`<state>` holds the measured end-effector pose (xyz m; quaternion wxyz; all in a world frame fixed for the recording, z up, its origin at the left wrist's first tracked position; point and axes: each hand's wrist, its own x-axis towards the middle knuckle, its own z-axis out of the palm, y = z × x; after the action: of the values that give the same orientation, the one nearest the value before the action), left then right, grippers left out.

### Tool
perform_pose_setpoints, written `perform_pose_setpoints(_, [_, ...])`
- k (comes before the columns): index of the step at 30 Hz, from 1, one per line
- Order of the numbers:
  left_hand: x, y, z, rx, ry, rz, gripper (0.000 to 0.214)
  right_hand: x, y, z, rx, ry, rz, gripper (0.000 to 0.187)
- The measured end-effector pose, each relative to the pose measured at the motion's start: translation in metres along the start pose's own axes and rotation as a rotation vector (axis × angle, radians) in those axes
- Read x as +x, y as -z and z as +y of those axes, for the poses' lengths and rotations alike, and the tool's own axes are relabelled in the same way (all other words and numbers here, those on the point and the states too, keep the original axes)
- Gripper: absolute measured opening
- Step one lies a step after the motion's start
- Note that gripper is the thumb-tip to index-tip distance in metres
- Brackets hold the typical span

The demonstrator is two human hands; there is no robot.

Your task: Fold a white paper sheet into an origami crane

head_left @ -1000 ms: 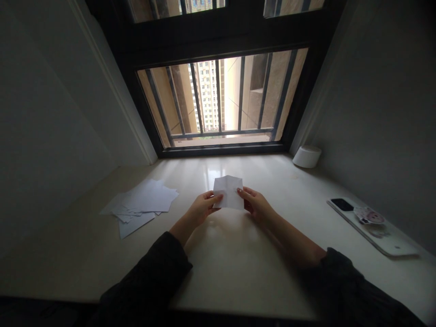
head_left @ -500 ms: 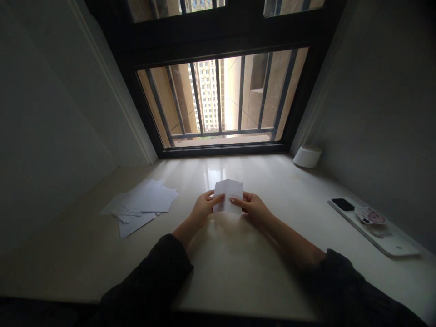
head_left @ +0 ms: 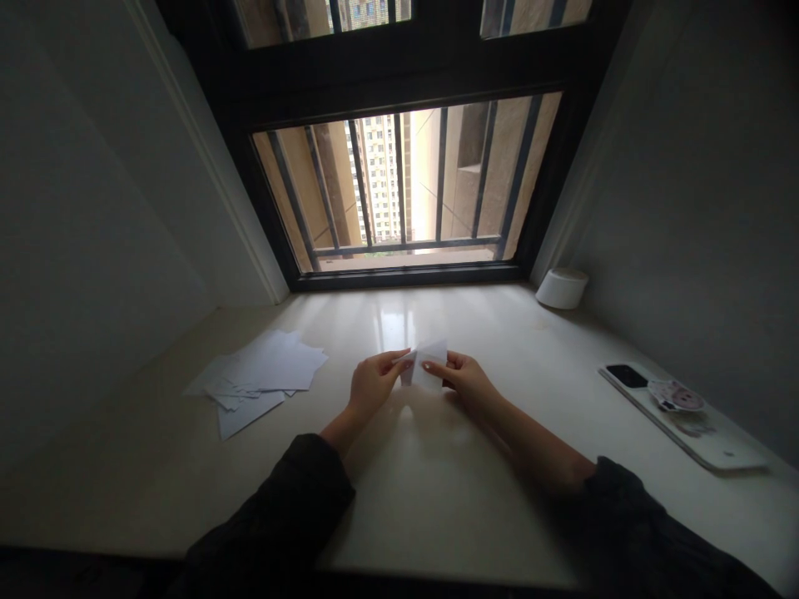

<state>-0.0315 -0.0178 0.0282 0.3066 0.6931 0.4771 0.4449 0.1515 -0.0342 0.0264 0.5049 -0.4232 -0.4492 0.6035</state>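
Note:
A small white folded paper (head_left: pixel 428 363) is held just above the pale glossy sill (head_left: pixel 437 466) in the middle of the view. My left hand (head_left: pixel 372 384) pinches its left side, thumb and fingers pressed together. My right hand (head_left: pixel 465 379) grips its right side the same way. The paper is folded narrow between the two hands, and its lower part is hidden behind my fingers. Both forearms come out of dark sleeves.
A loose pile of white sheets (head_left: pixel 255 378) lies to the left. A white phone with a sticker (head_left: pixel 680 409) lies at the right edge. A white round container (head_left: pixel 562 287) stands at the back right corner, under the barred window (head_left: pixel 405 187).
My hands have drawn closer together, and the paper has gone from a wider sheet to a narrower, lower fold between them.

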Motion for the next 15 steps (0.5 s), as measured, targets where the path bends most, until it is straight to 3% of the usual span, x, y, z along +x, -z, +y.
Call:
perform_pose_setpoints(6, [0.002, -0.002, 0.008, 0.219, -0.146, 0.12, 0.022, 0.0, -0.003, -0.002, -0.068, 0.041, 0.061, 0.039])
perform_pose_setpoints(11, [-0.002, -0.003, 0.013, 0.038, -0.145, -0.069, 0.03, 0.0, -0.003, -0.003, -0.132, 0.11, 0.116, 0.038])
perform_pose_setpoints(15, [-0.007, -0.004, 0.018, 0.005, -0.054, -0.106, 0.041, -0.002, -0.004, -0.004, -0.143, 0.137, 0.123, 0.039])
